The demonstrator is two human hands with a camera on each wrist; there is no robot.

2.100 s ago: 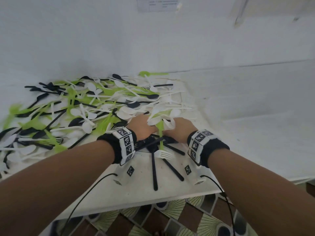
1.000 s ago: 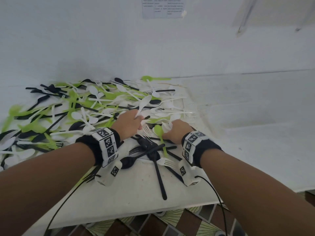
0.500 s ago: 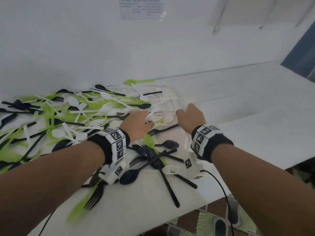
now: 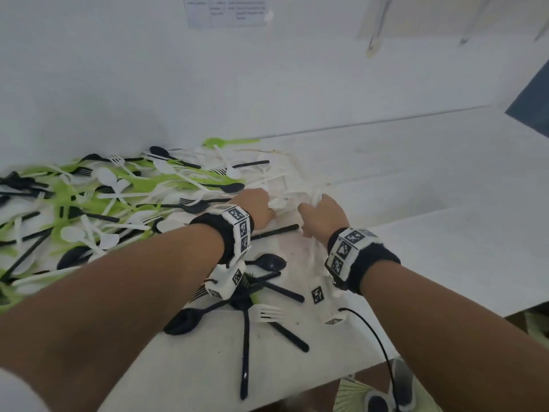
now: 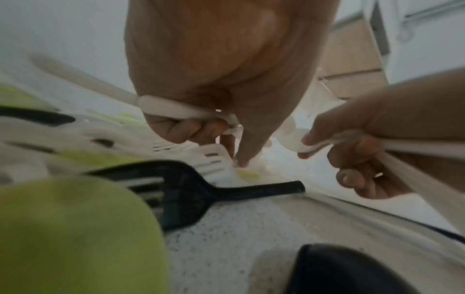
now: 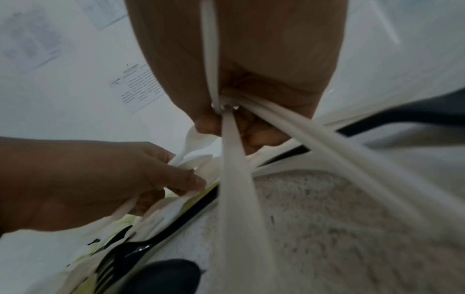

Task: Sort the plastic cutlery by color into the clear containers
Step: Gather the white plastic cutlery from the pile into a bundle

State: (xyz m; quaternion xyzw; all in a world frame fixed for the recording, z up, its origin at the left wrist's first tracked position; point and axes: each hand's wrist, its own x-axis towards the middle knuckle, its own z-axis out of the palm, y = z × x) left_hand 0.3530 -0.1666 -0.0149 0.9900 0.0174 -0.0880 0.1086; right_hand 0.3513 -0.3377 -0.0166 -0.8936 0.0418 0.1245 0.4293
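- My left hand [image 4: 258,207] is down at the right edge of the cutlery pile [image 4: 124,200], fingers [image 5: 191,129] curled round a white utensil handle [image 5: 171,108]; the wrist view shows it clamped against the palm.
- My right hand [image 4: 322,217] sits just beside the left, gripping a bundle of white cutlery [image 6: 234,179]; several white handles fan out from the fist toward the wrist camera.
- The two hands are close together, nearly touching, over the white pieces at the pile's right end.
- The pile itself spreads across the left half of the white bench [image 4: 416,179]: green, black and white spoons and forks, all mixed and overlapping.
- Nearer to me, under my left wrist, lies a small cluster of black cutlery [image 4: 246,295], with a black spoon [image 4: 269,261] beside it and one white fork [image 4: 269,313] lying on top of the black handles.
- A black fork [image 5: 181,191] lies flat on the bench right below my left hand.
- I can't see any clear containers in these views.
- A printed sheet [image 4: 225,10] is stuck on the wall behind the bench.
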